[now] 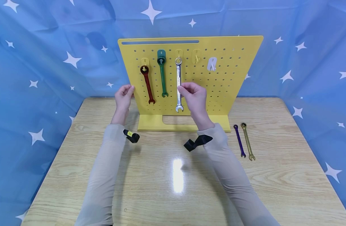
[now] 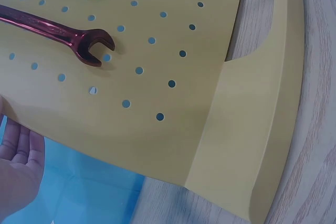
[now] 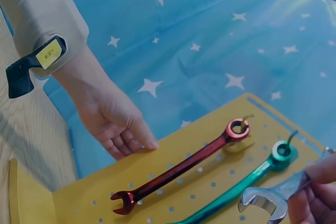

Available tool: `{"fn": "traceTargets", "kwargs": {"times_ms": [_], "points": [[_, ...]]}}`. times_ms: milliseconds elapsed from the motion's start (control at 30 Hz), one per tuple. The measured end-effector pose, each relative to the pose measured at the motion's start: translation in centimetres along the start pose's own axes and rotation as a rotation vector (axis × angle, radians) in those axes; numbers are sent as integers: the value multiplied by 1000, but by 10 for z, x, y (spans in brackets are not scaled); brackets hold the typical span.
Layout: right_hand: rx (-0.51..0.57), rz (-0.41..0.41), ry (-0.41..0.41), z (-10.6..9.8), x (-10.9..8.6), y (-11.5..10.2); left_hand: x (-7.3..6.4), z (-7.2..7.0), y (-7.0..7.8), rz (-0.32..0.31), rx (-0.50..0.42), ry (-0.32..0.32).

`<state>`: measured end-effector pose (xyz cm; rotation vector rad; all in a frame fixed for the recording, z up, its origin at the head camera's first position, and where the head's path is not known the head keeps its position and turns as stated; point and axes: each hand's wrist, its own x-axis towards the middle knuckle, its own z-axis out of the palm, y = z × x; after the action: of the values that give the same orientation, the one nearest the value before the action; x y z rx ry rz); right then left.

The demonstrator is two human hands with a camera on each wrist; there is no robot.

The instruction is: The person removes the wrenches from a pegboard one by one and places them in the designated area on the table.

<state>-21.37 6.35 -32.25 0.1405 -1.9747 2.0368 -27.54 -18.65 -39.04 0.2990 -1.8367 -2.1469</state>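
Note:
My right hand (image 1: 194,94) pinches a silver combination wrench (image 1: 178,78) by its shaft. The wrench is upright, its ring end overlapping a yellow hook (image 1: 179,53) on the yellow pegboard (image 1: 232,78) and its open end pointing down. At the board's left edge, my left hand (image 1: 123,99) grips the rim, thumb in front and fingers partly hidden behind. Between the hands, a red wrench (image 1: 147,84) and a green wrench (image 1: 163,75) hang from hooks by their ring ends. In the right wrist view, the silver wrench's jaw (image 3: 265,203) shows beside the green wrench.
Right of the silver wrench, a yellow hook (image 1: 196,56) and a white hook (image 1: 212,64) hold nothing. On the wooden table (image 1: 274,188) lie a purple wrench (image 1: 239,141) and a gold wrench (image 1: 247,141), right of the board's base (image 1: 150,124). A blue starred cloth (image 1: 62,31) hangs behind.

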Motion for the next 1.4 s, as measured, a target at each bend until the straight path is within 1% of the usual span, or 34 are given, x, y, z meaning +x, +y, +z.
{"fn": "traceTargets", "kwargs": {"times_ms": [167,300,400,500,633,900,1167,1400], "points": [[12,17,-10,-3,-2,-1,0,0,0,-5,7,-1],[-6,27,-20,-9,-5,-4,0,0,-2,-9,12,0],[-14,9,-24,-14,-6,-4,0,0,-2,-5,11,0],[3,-5,-15,-22,-6,-4,0,0,-3,0,12,-3],[17,1,0,-33,-6,-1,0,0,-2,-4,15,-2],[-43,22,39,-57,-7,3,-1,1,-1,-15,11,6],[-57,29,74,-80,-9,12,-1,0,-1,0,4,4],[-81,56,123,-98,-15,16,0,0,0,-1,-8,5]]}}
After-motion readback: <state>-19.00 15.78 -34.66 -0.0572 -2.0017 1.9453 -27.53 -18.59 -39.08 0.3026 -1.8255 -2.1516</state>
